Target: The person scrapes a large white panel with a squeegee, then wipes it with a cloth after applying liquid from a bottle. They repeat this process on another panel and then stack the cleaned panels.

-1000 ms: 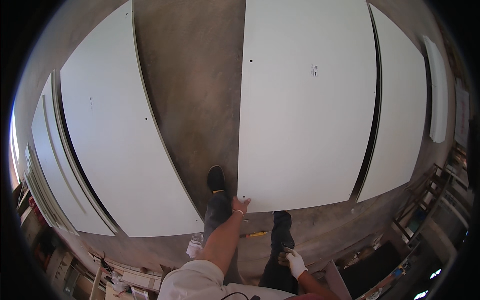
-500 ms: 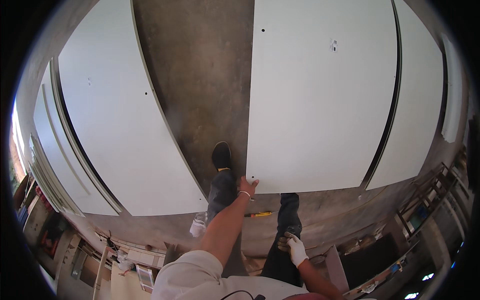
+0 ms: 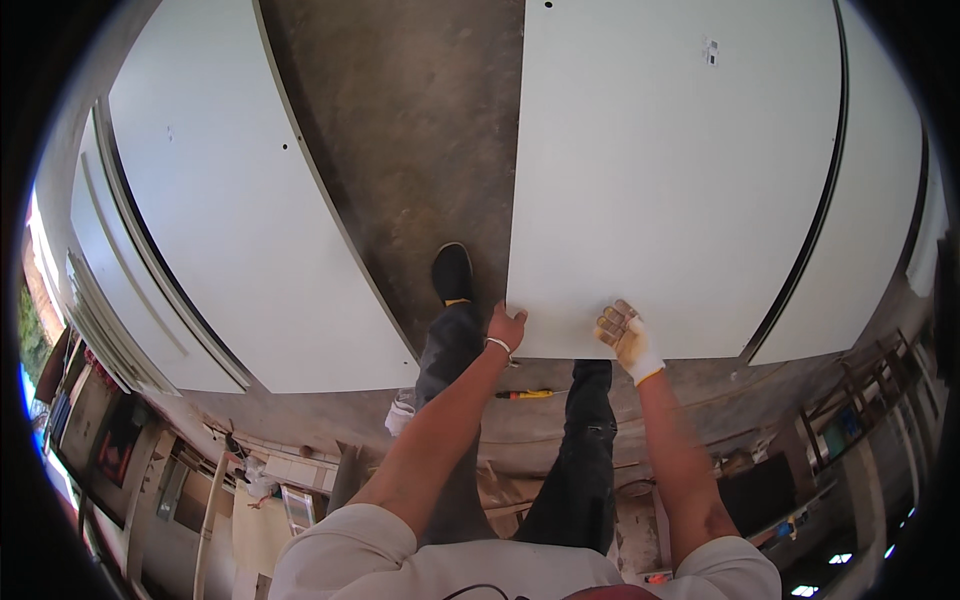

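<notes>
A broad white panel [image 3: 670, 190] lies flat right of centre, with a small label and a dark hole near its far left corner. My bare left hand [image 3: 507, 325] grips this panel's near left corner, thumb on top and fingers at the edge; a white band circles the wrist. Above the near edge, farther right, my right hand [image 3: 625, 335] wears a white glove with brownish fingers. Its fingers are curled closed, and whatever they may hold is hidden.
Another white panel [image 3: 230, 220] lies at left across a strip of brown floor [image 3: 400, 120], where my black shoe [image 3: 453, 272] stands. A yellow-handled tool [image 3: 530, 394] lies between my legs. Behind are a wooden frame [image 3: 860, 420] at right and boards [image 3: 265, 520] at left.
My right hand has risen from my knee to above the panel's near edge. The left hand keeps to the corner, now covering the hole there. The view has shifted slightly.
</notes>
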A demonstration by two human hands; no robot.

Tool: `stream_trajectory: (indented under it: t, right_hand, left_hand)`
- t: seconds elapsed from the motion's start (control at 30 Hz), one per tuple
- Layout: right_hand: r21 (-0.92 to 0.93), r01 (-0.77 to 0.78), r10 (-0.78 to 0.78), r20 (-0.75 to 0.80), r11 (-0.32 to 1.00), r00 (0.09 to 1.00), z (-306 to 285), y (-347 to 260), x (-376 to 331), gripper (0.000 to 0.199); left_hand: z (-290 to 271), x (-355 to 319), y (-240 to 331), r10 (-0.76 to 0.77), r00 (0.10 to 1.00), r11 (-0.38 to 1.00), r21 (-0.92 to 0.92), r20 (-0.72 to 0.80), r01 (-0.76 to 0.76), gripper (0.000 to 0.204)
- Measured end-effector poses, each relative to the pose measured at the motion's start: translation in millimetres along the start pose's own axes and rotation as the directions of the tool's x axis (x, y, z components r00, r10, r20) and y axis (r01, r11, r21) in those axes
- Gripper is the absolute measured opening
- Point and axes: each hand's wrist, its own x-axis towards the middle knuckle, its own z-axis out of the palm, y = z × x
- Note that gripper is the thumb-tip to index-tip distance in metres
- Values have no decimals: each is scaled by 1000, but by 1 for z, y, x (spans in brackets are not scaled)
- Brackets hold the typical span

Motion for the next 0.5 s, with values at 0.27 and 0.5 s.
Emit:
stream_trajectory:
  t: [0.27, 0.5]
  right_hand:
    - [249, 434, -427, -83, 866, 900, 120, -260, 152, 46]
    - [107, 485, -496, 226, 868, 838, 322, -327, 231, 46]
  left_hand:
    - [-10, -70, 119, 137, 975, 934, -351, 173, -69, 51]
    - [-30, -95, 192, 329, 900, 940, -189, 286, -283, 34]
